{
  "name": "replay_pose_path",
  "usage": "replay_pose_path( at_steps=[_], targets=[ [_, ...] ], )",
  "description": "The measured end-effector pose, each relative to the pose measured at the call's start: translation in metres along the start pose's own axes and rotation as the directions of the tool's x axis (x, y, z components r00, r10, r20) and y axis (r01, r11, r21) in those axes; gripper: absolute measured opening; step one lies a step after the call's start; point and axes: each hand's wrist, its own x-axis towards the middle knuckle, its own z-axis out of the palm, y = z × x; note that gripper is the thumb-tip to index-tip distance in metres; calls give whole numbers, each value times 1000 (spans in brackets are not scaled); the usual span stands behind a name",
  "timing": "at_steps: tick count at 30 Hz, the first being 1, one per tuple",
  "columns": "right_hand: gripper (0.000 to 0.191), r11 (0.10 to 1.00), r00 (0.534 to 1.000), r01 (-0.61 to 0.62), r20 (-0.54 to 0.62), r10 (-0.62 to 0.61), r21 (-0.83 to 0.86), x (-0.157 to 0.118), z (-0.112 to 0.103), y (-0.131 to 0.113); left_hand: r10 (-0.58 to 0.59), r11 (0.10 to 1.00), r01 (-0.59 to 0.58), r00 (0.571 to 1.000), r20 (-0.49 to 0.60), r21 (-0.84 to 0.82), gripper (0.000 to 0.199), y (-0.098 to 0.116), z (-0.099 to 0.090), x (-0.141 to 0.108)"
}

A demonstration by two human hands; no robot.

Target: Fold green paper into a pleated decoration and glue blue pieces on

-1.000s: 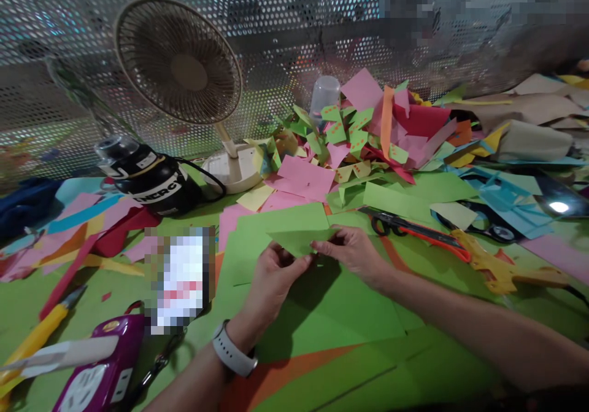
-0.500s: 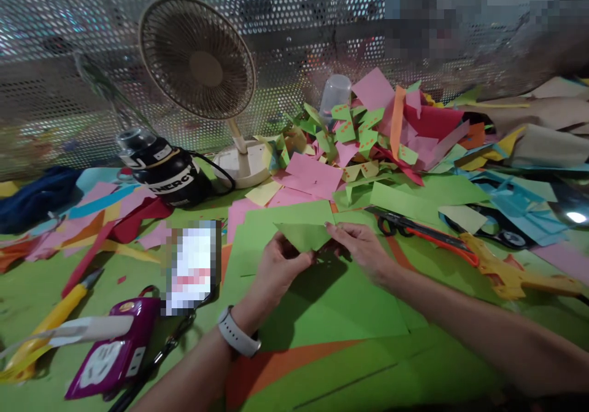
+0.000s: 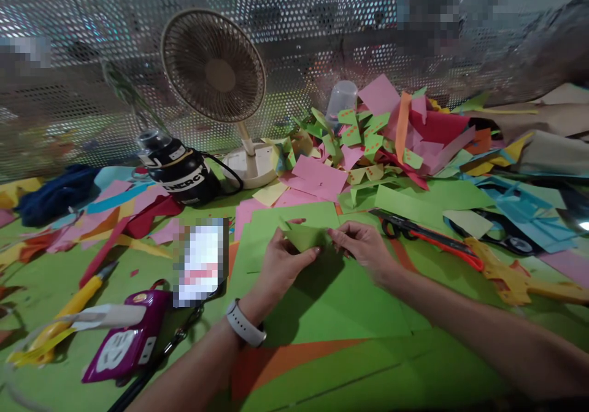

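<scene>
A small folded piece of green paper (image 3: 304, 236) is pinched in my left hand (image 3: 286, 263), thumb in front and fingers behind it. My right hand (image 3: 361, 249) is closed at the paper's right edge, with thumb and index finger pressed together; whether they grip the edge is hard to make out. Beneath both hands lie flat green sheets (image 3: 340, 307), with an orange sheet (image 3: 276, 366) showing under their near edge. A white watch (image 3: 245, 324) is on my left wrist.
Black scissors (image 3: 398, 226), an orange-edged cutter (image 3: 453, 246) and a yellow glue gun (image 3: 506, 274) lie right. A purple pouch (image 3: 129, 336), phone (image 3: 201, 264) and yellow-handled tool (image 3: 69, 310) lie left. Behind stand a fan (image 3: 219, 74), a black bottle (image 3: 184, 175) and heaped paper pieces (image 3: 352, 132).
The view has shifted slightly, so the surroundings appear further right. The folded green paper has turned in my left hand, and a small flap now stands up at its left end.
</scene>
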Motion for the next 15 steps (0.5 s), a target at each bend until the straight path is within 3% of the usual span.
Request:
replay_pose_path(
  at_steps=[3, 5, 9, 11, 13, 15],
  targets=[
    [44, 1000, 999, 23, -32, -22, 13, 1, -3, -2, -4, 998, 2, 1000, 23, 66, 55, 5, -7, 2],
    [44, 999, 997, 48, -65, -47, 19, 3, -5, -2, -12, 1000, 12, 999, 41, 4, 56, 10, -10, 4],
    [45, 994, 989, 109, -100, -108, 4, 8, -9, 3, -208, 948, 219, 975, 74, -229, 36, 18, -11, 8],
    [43, 991, 988, 135, -74, -137, -25, 9, -10, 5, -277, 922, 295, 955, 105, -250, 28, 19, -11, 9],
    [40, 986, 988, 153, -18, -154, -62, 8, -12, 3, -216, 956, 237, 968, 130, -173, 25, 18, -12, 9],
    [37, 981, 986, 164, 49, -160, -102, 6, -14, -3, -93, 992, 104, 986, 136, -77, 23, 17, -15, 11]
  ],
)
